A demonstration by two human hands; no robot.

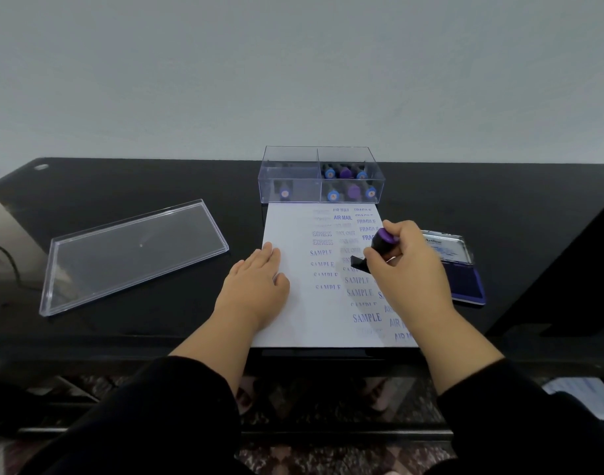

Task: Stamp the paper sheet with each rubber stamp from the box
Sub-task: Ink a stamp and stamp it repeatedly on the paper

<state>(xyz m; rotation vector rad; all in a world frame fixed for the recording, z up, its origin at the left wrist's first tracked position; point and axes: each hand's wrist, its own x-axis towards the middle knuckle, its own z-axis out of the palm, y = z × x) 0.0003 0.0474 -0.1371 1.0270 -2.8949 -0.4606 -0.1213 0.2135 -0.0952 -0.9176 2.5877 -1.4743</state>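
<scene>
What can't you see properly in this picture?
- Head view: the word on the stamp faces down, and the right hand wraps it.
- Prints at the right of the paper sheet are covered by that hand.
- Ink pad: partly behind the wrist.
- Stamps in the box: too small to read.

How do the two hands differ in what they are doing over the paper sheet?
The left hand lies flat with straight fingers on the paper sheet; the right hand curls round a purple-topped stamp. The left holds nothing and sits at the sheet's left edge; the right is above the printed right side. Both wear dark sleeves.
</scene>
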